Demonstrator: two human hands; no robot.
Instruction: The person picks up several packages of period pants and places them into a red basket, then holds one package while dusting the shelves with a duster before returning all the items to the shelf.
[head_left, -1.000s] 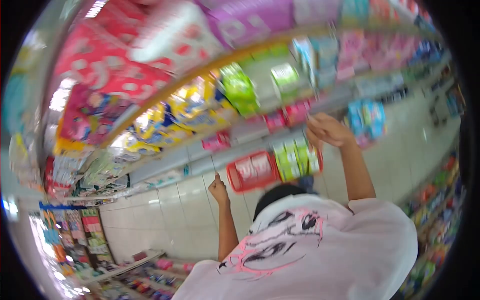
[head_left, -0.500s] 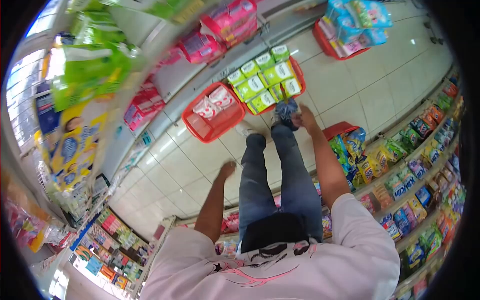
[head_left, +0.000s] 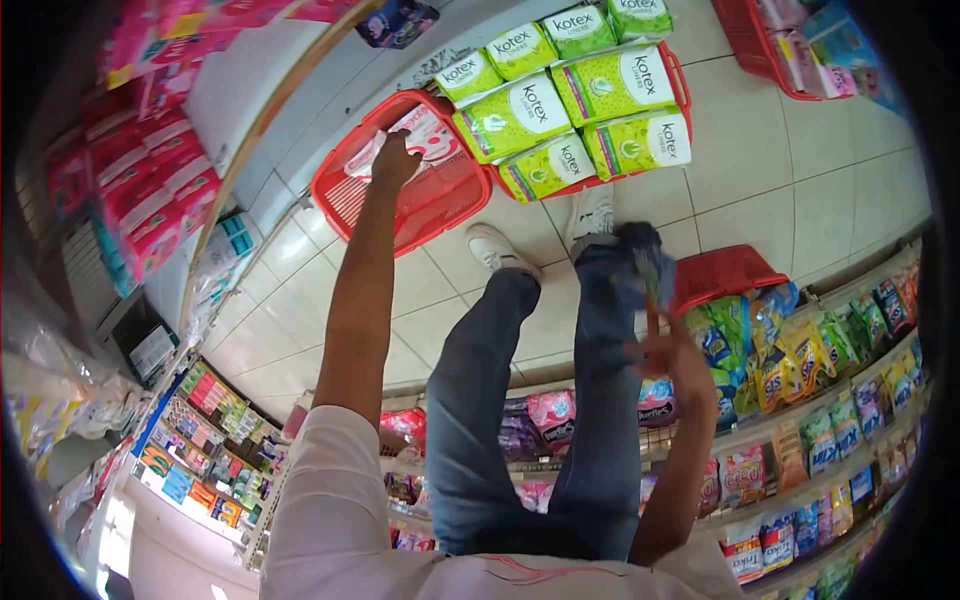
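Observation:
My left hand (head_left: 397, 160) reaches into a red basket (head_left: 440, 215) on the tiled floor, with its fingers on a white and pink package (head_left: 428, 138). Whether those fingers grip the package is hard to tell. Beside my right knee, my right hand (head_left: 672, 352) is closed on a dark blue cloth bundle (head_left: 640, 268), both blurred by motion. Green Kotex packs (head_left: 525, 115) are stacked in a second red basket (head_left: 683, 85), which touches the first.
Another red basket (head_left: 745, 45) with packages stands at the upper right. A red basket (head_left: 725, 272) of colourful bags sits right of my legs. Shelves of detergent bags (head_left: 790, 370) curve behind me. Pink packs (head_left: 150, 190) fill the left shelf.
My left hand has moved forward from beside my legs into the red basket. My right hand has drawn back towards my body with the blue bundle. The view is now closer to the baskets.

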